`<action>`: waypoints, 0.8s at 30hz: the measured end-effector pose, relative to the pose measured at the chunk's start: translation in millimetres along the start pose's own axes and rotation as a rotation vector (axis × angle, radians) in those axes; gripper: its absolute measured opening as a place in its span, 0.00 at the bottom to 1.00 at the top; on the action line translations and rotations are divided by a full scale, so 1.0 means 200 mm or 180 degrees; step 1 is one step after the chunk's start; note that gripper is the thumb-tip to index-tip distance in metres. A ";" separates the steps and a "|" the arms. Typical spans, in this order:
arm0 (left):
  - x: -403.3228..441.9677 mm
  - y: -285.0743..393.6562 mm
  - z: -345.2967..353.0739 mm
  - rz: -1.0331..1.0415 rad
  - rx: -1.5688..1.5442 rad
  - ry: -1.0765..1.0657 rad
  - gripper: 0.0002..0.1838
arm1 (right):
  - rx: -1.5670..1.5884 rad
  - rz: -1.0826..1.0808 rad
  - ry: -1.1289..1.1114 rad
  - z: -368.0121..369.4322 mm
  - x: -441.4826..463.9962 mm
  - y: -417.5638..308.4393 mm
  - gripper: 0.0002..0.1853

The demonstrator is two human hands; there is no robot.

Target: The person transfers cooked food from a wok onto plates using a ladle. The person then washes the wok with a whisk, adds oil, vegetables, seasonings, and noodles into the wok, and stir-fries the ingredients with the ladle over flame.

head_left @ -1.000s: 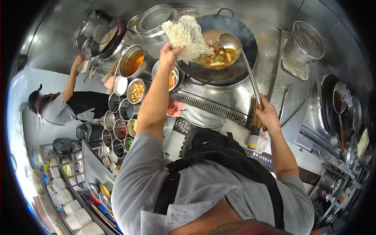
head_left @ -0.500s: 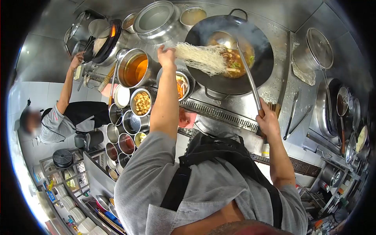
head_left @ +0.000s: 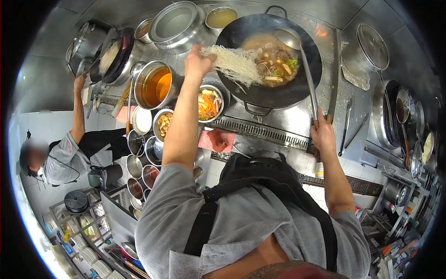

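My left hand [head_left: 198, 63] is closed on one end of a flat bundle of pale dry noodles [head_left: 232, 64]. The bundle reaches over the left side of a black wok [head_left: 304, 76], its far end beside the food. Brown broth with mushrooms, pale pieces and green leaves [head_left: 275, 65] fills the wok's middle. With fingers wrapped round its handle, my right hand [head_left: 324, 136] grips a long metal ladle [head_left: 308, 76]. The ladle's bowl is up at the wok's far right side, beside the broth.
Left of my left arm are a pot of orange liquid [head_left: 157, 88] and several metal containers. A bowl of shredded vegetables [head_left: 210, 103] stands below the noodles. Farther left, a co-worker [head_left: 69, 156] reaches to another wok [head_left: 111, 58]. Tongs [head_left: 346, 125] lie at the right.
The ladle's bowl has moved right, out of the broth's middle, and my right hand has shifted slightly right. The noodle bundle has moved a little left with my left hand.
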State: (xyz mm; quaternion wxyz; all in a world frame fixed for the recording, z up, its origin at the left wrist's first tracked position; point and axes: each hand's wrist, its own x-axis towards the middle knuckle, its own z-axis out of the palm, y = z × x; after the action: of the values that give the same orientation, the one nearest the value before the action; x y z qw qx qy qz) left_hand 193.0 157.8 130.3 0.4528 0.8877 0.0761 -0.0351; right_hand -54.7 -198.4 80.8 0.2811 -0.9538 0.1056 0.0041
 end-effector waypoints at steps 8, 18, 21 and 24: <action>-0.14 0.03 -0.02 0.0326 0.1270 0.0430 0.26 | 0.4811 0.1662 -0.1302 0.02 -0.14 -0.09 0.34; -0.01 -0.03 0.46 -0.0395 0.1162 0.0181 0.18 | 0.2569 0.0633 -0.1373 -0.13 -0.22 -0.07 0.37; 0.02 0.03 0.54 -0.0619 0.1112 0.0042 0.13 | 0.1477 -0.0073 -0.0824 -0.10 -0.23 0.02 0.37; 0.07 0.02 0.58 -0.0696 0.1247 0.0040 0.12 | 0.0793 -0.0509 -0.0481 -0.13 -0.26 0.05 0.38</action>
State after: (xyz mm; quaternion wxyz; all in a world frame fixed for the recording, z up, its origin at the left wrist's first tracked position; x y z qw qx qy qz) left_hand 208.3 63.5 63.8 0.2646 0.9454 0.1664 -0.0926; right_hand -109.1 -210.3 101.1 0.4038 -0.9139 0.0076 0.0403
